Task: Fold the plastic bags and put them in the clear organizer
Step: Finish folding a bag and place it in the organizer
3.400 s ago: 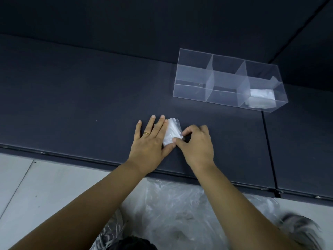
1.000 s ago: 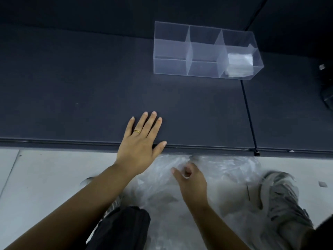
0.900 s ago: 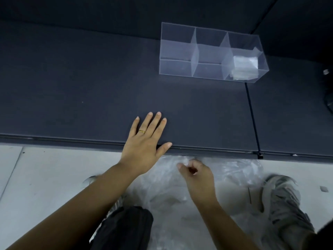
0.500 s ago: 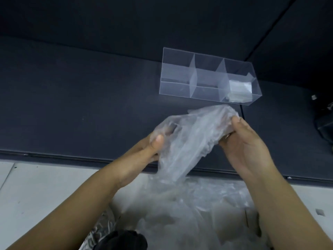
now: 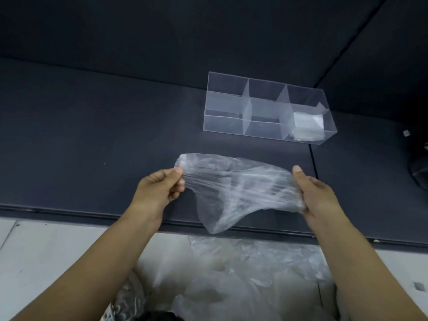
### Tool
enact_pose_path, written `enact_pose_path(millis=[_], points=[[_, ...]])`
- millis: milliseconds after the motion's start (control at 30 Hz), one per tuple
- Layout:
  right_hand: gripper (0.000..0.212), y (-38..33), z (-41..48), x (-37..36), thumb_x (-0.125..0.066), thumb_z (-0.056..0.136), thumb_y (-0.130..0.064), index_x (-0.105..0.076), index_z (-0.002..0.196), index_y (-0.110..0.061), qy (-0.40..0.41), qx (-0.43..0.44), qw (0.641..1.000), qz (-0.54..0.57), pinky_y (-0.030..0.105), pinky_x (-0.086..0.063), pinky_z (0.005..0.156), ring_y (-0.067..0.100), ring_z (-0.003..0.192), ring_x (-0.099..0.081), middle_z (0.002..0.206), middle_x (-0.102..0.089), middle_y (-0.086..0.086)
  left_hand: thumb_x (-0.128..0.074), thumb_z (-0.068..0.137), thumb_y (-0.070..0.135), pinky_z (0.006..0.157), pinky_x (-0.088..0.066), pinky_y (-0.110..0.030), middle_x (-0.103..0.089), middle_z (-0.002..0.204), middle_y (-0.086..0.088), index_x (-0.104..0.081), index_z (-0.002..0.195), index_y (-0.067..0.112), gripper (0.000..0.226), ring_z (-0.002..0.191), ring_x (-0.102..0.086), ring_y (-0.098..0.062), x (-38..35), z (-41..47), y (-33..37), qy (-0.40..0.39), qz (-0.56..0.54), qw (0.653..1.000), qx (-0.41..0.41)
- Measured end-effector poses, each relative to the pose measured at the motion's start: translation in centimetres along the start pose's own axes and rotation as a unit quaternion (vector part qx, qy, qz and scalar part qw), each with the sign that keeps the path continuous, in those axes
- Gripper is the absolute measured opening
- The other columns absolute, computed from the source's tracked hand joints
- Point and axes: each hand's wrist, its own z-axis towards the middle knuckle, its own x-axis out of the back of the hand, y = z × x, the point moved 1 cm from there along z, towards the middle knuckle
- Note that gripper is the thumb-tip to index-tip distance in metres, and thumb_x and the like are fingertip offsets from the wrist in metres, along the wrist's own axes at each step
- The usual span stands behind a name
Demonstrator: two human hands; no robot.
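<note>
Bag: a crumpled clear plastic bag (image 5: 238, 186) is up in the air over the near edge of the dark surface (image 5: 92, 140), stretched between both hands.
Long axis: it runs left to right across the view, the right end sitting a touch lower than the left; a loose corner droops down toward the near edge.
Left hand: the left hand (image 5: 157, 191) has its fingers (image 5: 178, 172) pinched shut on the bag's left end, thumb on top.
Right hand: the right hand (image 5: 317, 193) grips the right end, thumb pressed along the top, plastic bunched under the palm.
Organizer: the clear organizer (image 5: 266, 110) stands on the surface beyond the bag, well apart from it, long side running left to right and angled slightly away at the right.
Compartments: three across; a folded bag (image 5: 308, 126) already lies in the right one, the other two look bare.
In the way: nothing on the surface between the held bag and the organizer.
Below: a pile of loose plastic bags (image 5: 243, 274) lies on the pale floor (image 5: 46, 251), just under the arms.
Seam: a dark seam (image 5: 313, 163) splits the surface just right of the organizer.
</note>
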Motion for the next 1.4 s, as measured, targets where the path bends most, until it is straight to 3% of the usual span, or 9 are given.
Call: enact_pose_path(millis=[200,367,533,600,700,800,1000,1133,1400], points=[[0.027,-0.2,-0.2,0.5,-0.062,0.092,-0.033,-0.048,0.071,-0.021,-0.011,0.059,0.998,0.002,0.021,-0.037,0.045,0.008,0.045,-0.043,0.063,-0.051,0.001,-0.066,0.087,0.028,0.08,-0.051,-0.046,-0.064,0.078,-0.008,-0.06,0.088,0.007,0.022,0.081,-0.061,-0.027,1.9,0.6,0.4,0.144,0.185,0.961,-0.148],[0.033,-0.3,-2.4,0.5,-0.06,0.083,-0.048,-0.061,0.108,-0.026,-0.142,0.044,0.986,-0.077,0.027,-0.047,0.085,0.01,0.103,-0.062,0.111,-0.065,-0.004,-0.061,0.071,0.07,0.114,-0.015,-0.046,-0.031,0.152,-0.005,-0.035,0.143,0.018,0.092,0.143,-0.018,-0.021,-0.8,-1.9,1.1,-0.023,0.497,0.731,-0.467],[0.06,1.0,-5.5,-0.6,-0.061,0.076,-0.052,-0.051,0.129,-0.026,-0.286,-0.013,0.954,-0.089,0.029,-0.055,0.087,0.015,0.107,-0.065,0.115,-0.067,0.005,-0.067,0.071,0.063,0.118,0.002,-0.036,-0.027,0.156,0.006,-0.029,0.149,0.023,0.095,0.147,-0.011,-0.015,-5.7,-2.2,-0.9,-0.265,0.645,0.53,-0.483],[0.053,1.1,-5.9,-1.1,-0.054,0.084,-0.044,-0.047,0.131,-0.019,-0.317,-0.042,0.947,0.046,0.038,-0.054,0.093,0.024,0.113,-0.063,0.122,-0.066,0.01,-0.068,0.08,0.045,0.109,-0.027,-0.034,-0.058,0.133,0.002,-0.056,0.132,0.021,0.059,0.127,-0.048,-0.018,-6.4,-2.3,-1.1,-0.269,0.577,0.608,-0.473],[0.049,0.6,-6.1,-1.4,-0.053,0.084,-0.037,-0.047,0.128,-0.017,-0.263,-0.01,0.952,0.157,0.036,-0.055,0.089,0.027,0.108,-0.066,0.117,-0.068,0.013,-0.061,0.086,0.036,0.064,-0.047,-0.025,-0.066,0.07,0.003,-0.073,0.081,0.013,0.026,0.064,-0.059,-0.007,-6.3,-2.6,0.0,-0.155,0.375,0.851,-0.334],[0.046,0.3,-7.3,-2.3,-0.068,0.078,-0.038,-0.057,0.119,-0.021,-0.222,0.1,0.969,0.048,0.032,-0.05,0.092,0.017,0.108,-0.065,0.115,-0.069,0.003,-0.063,0.088,0.044,0.068,-0.052,-0.023,-0.072,0.072,0.003,-0.074,0.071,0.016,0.034,0.067,-0.066,-0.007,-6.1,-2.7,0.8,-0.086,0.086,0.991,-0.055],[0.033,0.1,-8.9,-5.8,-0.074,0.083,-0.017,-0.061,0.113,-0.023,-0.273,0.177,0.945,-0.013,0.02,-0.054,0.074,0.01,0.094,-0.069,0.103,-0.072,-0.005,-0.06,0.088,0.041,0.081,-0.058,-0.036,-0.071,0.106,-0.017,-0.072,0.104,0.006,0.041,0.098,-0.069,-0.028,-6.2,-4.3,1.6,-0.212,-0.062,0.973,0.065],[0.033,-0.9,-7.6,-4.8,-0.067,0.088,-0.025,-0.057,0.067,-0.002,-0.162,0.245,0.954,-0.064,0.016,-0.042,0.053,0.01,0.053,-0.046,0.058,-0.051,0.003,-0.07,0.082,0.033,0.067,-0.059,-0.035,-0.074,0.088,-0.014,-0.074,0.081,0.013,0.021,0.077,-0.072,-0.026,-5.4,-3.9,2.0,-0.1,-0.083,0.992,0.009],[0.054,-1.5,-5.2,-1.5,-0.062,0.078,-0.047,-0.044,0.056,-0.001,-0.105,0.251,0.959,-0.084,0.012,-0.044,0.066,0.004,0.054,-0.043,0.053,-0.045,-0.008,-0.075,0.075,0.044,0.06,-0.056,-0.03,-0.063,0.06,0.0,-0.057,0.052,0.023,0.037,0.058,-0.061,-0.014,-2.4,-2.1,1.8,0.056,-0.011,0.995,-0.086]])
